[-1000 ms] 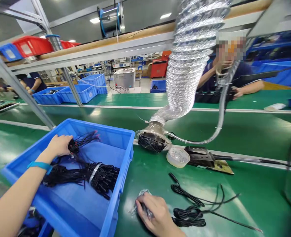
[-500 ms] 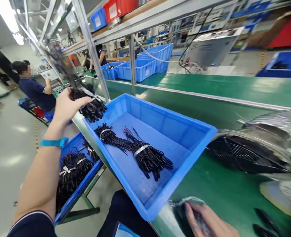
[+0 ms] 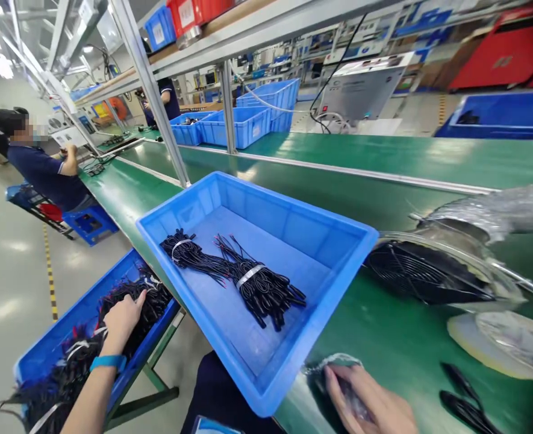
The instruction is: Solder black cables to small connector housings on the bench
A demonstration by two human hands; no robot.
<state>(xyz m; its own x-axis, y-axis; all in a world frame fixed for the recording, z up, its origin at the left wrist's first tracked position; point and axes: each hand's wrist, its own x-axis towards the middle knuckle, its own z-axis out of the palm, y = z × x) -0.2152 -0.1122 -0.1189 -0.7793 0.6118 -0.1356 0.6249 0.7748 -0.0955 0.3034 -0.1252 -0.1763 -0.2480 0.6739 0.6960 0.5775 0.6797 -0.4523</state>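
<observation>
The person's bare left forearm (image 3: 88,401) rises from the bottom edge, left of centre, angling up and slightly right. The left hand (image 3: 124,316) reaches forward, back facing up, thumb extended toward upper right; the other fingertips are hidden. At lower right, the right hand (image 3: 370,398) sits low, fingers curled in a closed grip, thumb on its left side. The right forearm is out of view.

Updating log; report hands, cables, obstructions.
Left hand on black cable bundles, lower blue bin; right hand gripping crumpled clear plastic. Upper blue plastic bin between hands, two banded black bundles inside.
</observation>
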